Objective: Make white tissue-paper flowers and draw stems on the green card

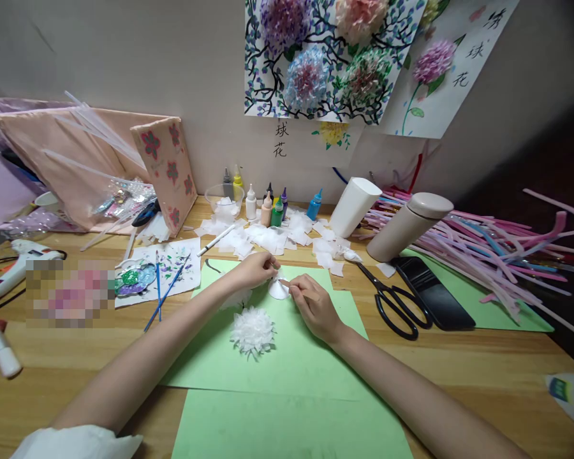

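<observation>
Head view shows the right hand [313, 307] pinching a small, round white piece [279, 291] over pale-green paper [310, 363], the left hand's [259, 269] grip there unclear; uneven pulling might crumple it.

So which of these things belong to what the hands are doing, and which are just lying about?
Seemingly in use: white piece between the hands, white flower, green sheet, paper scraps.
Probably just lying about: phone, flask, paintbrushes.
</observation>
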Motion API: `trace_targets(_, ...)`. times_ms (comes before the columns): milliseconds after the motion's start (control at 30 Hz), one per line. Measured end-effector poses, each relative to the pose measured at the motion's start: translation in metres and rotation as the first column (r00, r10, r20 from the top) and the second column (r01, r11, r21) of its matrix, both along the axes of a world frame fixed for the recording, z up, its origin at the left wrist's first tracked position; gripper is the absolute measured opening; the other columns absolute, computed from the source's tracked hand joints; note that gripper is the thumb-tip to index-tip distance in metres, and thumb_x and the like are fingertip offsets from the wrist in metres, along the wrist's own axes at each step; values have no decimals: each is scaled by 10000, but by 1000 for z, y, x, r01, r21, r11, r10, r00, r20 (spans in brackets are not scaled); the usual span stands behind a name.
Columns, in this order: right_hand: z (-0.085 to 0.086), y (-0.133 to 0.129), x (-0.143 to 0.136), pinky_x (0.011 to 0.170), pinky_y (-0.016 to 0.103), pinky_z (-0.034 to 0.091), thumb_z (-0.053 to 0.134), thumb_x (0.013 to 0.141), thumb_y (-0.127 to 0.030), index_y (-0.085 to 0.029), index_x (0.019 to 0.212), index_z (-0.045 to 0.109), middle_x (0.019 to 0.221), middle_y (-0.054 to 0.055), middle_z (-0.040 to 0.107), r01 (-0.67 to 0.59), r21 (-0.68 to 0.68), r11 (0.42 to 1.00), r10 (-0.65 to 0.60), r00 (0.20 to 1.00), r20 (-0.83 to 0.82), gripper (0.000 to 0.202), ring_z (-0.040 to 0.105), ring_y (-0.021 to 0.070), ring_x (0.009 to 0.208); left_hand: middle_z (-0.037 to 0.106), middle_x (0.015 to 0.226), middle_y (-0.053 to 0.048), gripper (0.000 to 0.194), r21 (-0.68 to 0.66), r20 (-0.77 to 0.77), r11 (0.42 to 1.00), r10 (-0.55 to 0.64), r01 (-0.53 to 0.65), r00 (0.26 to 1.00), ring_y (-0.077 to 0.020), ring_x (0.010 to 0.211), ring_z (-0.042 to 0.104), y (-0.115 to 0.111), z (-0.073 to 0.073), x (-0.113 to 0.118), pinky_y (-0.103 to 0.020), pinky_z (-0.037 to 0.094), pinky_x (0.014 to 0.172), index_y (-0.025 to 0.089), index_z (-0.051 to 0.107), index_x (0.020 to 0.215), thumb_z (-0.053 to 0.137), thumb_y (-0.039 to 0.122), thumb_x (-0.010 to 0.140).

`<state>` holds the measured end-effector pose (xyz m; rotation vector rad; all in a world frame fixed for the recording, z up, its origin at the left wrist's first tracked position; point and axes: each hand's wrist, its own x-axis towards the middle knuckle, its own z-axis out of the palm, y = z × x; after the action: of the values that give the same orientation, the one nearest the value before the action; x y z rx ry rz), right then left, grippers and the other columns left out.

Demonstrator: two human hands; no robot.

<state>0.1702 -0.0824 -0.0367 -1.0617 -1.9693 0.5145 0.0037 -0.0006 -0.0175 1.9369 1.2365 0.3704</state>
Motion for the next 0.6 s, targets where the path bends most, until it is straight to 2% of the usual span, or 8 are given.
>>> trace_targets(233,-1,2,0,683,302,395,318,932,-215,-207,749,452,754,37,532,7,-5,1000,-7,999,44,228,490,173,750,639,783,-37,223,-27,43,998,56,-54,998,-180,742,601,-1,1,3,-264,453,642,141,587,891,488,217,706)
trace_targets(467,0,2,0,682,284,403,319,935,-238,-207,715,451,751,30,523,37,-16,999,-37,999,-2,259,512,164,749,642,757,-33,200,-113,111,991,82,-69,990,-156,709,615,-1,1,2,-268,465,688,147,553,861,392,164,743)
trace_targets(600,2,1,-1,661,274,395,327,934,-226,-205,737,459,746,24,524,42,-13,999,-43,998,-38,238,507,156,735,636,776,-32,191,-72,80,996,49,-43,996,-164,722,605,0,-3,0,-274,460,688,158,559,852,414,177,729)
